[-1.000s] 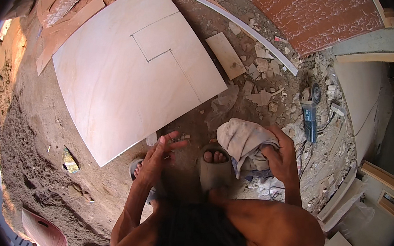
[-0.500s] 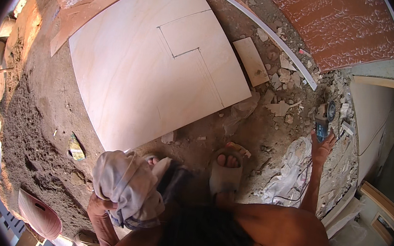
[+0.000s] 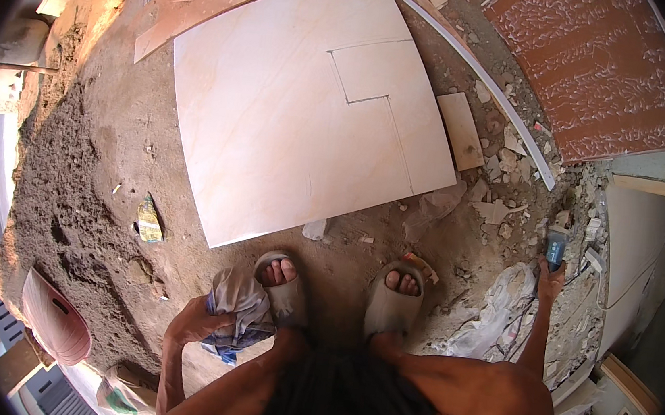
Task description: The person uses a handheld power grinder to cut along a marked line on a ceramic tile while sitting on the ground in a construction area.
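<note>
My left hand [image 3: 196,319] is closed on a bunched grey and blue cloth [image 3: 237,309] beside my left sandalled foot [image 3: 278,276]. At the right, my right hand [image 3: 550,281] grips the body of a blue and black angle grinder [image 3: 555,249], whose disc end is hard to make out. A large cream tile [image 3: 267,136] lies in front of my feet, with a dark L-shaped outline and faint lines drawn on it. A crumpled plastic sheet [image 3: 492,305] and a cord lie near my right forearm.
A narrow tile offcut [image 3: 460,132], broken pieces [image 3: 502,212] and a long pale strip [image 3: 518,138] lie right of the tile. A brown patterned panel [image 3: 593,77] stands top right, a pale board [image 3: 640,248] at the right edge. A pink curved object [image 3: 53,324] rests at lower left.
The cloth has passed from my right hand into my left, which was empty. My right hand has reached out and taken hold of the grinder. The view has shifted.
</note>
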`<state>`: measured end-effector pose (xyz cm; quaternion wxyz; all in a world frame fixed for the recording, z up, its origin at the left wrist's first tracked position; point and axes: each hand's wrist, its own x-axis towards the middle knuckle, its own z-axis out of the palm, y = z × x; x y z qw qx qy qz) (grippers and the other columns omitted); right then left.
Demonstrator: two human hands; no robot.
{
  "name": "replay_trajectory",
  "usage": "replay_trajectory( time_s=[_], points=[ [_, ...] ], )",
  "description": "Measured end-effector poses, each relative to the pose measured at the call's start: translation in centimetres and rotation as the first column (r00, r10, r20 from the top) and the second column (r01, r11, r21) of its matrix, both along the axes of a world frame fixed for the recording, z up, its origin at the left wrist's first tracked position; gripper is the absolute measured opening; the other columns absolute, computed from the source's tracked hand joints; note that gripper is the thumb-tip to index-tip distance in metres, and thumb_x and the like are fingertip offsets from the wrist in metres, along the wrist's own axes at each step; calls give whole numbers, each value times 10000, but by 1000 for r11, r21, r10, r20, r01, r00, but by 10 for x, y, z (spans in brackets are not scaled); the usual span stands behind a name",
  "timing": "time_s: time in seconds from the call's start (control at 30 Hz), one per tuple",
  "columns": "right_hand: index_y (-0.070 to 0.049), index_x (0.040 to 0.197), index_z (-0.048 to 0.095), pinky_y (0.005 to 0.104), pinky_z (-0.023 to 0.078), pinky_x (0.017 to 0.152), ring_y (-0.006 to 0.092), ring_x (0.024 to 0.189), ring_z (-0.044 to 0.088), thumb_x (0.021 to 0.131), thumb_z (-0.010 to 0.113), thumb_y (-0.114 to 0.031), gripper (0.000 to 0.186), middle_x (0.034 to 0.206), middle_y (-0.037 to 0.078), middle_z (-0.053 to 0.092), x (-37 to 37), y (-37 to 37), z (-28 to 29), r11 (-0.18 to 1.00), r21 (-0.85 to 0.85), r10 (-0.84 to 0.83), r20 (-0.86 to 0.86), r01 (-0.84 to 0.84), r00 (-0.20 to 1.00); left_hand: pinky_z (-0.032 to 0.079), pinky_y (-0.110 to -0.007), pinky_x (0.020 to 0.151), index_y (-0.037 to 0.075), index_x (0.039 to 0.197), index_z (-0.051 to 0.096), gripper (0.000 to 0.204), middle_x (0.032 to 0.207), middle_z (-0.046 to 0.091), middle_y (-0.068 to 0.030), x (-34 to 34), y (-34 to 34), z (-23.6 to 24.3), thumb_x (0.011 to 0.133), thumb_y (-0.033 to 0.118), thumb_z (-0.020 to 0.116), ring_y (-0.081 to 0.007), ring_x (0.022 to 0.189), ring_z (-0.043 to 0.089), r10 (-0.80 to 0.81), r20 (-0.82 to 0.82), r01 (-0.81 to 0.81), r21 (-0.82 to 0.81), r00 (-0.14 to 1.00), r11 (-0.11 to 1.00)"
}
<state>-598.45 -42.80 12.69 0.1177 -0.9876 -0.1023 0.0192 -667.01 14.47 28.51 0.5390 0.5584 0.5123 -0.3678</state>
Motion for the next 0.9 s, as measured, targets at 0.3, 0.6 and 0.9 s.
replay_trajectory(
  time_s=[0.3, 0.6, 0.9],
  points=[
    [20, 1198, 706, 355, 553, 779, 204, 840, 703, 880, 870, -358, 521, 976, 115, 743, -93, 180, 146, 733, 591, -22, -475, 338, 879, 574, -464, 984, 55, 1273, 629, 309, 1182, 788, -169, 103, 48, 142, 1061, 261, 719, -337, 1130, 760, -485, 296, 266, 554, 823, 789],
    [16, 1507, 434, 398, 604, 602, 281, 720, 722, 891, 836, -294, 799, 1002, 190, 678, -175, 354, 223, 170, 799, 897, -368, 577, 246, 580, -464, 997, 5, 1392, 596, 855, 1064, 767, -250, 308, 2, 111, 1091, 764, 343, -384, 1075, 752, -330, 737, 187, 273, 589, 944],
    [8, 1487, 311, 475, 614, 612, 338, 662, 692, 971, 731, -329, 745, 921, 222, 619, -223, 422, 171, 203, 294, 946, 186, 934, -265, 656, -384, 532, -16, 1320, 503, 987, 735, 656, -193, 337, -45, 99, 1010, 887, 254, -326, 564, 734, 636, 551, -411, -487, 539, 770]
  ],
)
